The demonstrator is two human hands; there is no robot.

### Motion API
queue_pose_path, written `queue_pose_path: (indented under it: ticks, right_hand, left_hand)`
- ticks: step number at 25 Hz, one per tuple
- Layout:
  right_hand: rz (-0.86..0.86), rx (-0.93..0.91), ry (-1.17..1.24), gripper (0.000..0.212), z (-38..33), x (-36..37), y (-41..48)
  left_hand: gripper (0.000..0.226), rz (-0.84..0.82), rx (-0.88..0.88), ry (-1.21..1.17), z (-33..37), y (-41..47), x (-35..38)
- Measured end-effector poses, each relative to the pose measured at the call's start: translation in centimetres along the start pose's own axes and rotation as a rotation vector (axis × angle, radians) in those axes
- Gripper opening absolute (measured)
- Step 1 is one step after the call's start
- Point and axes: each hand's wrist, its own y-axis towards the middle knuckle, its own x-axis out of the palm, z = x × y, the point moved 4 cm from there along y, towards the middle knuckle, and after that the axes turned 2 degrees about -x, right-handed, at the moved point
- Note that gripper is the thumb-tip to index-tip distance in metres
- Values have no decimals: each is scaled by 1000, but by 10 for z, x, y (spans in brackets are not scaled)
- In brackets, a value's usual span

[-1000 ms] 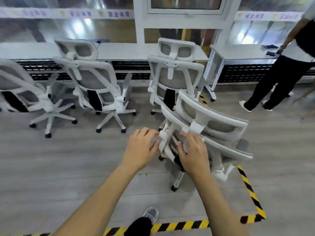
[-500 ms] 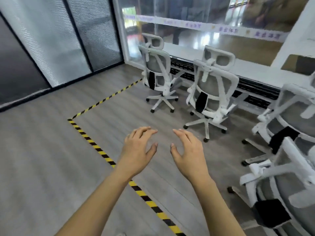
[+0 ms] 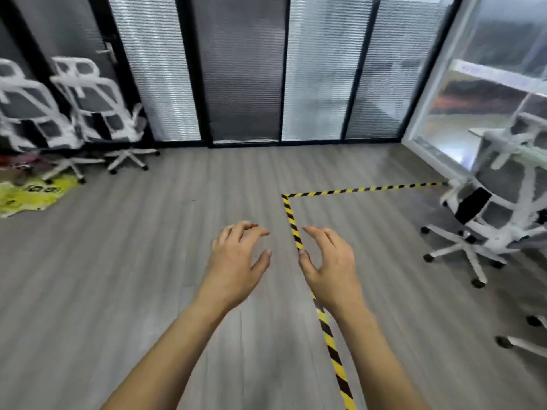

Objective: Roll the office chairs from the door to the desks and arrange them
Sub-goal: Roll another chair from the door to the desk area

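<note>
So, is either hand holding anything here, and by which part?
Nothing is held: the left hand and right hand hover open above the floor.

No text can be read for certain. A yellow sheet [image 3: 26,193] on the floor [image 3: 148,261] at left carries dark marks, perhaps printed characters, too blurred to make out. A pale band [image 3: 500,75] across the glass wall [image 3: 473,119] at right shows only illegible smudges

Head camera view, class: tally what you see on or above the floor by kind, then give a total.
Office chairs showing a backrest: 3 (left chair, second chair, right chair)
Cut-off chair base: 1
Hands: 2 (left hand, right hand)
Yellow sheet: 1
Total: 7
</note>
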Motion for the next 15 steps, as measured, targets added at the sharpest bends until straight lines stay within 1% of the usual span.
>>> queue_pose_path:
  ticks: [2,5,10,15]
  right_hand:
    - [-49,-37,51,42,-34,69,48]
    - [-145,-103,74,43,-73,152,104]
    - [-256,-179,115,42,-110,278,211]
    - [-314,-286,211,41,-141,419,351]
  left_hand:
    - [45,49,-72,37,-73,24,-29]
    - [41,87,-155,77,-158,53,-60]
    - [37,129,-280,97,-288,123,-74]
    - [31,162,-374,184,-419,235,-93]
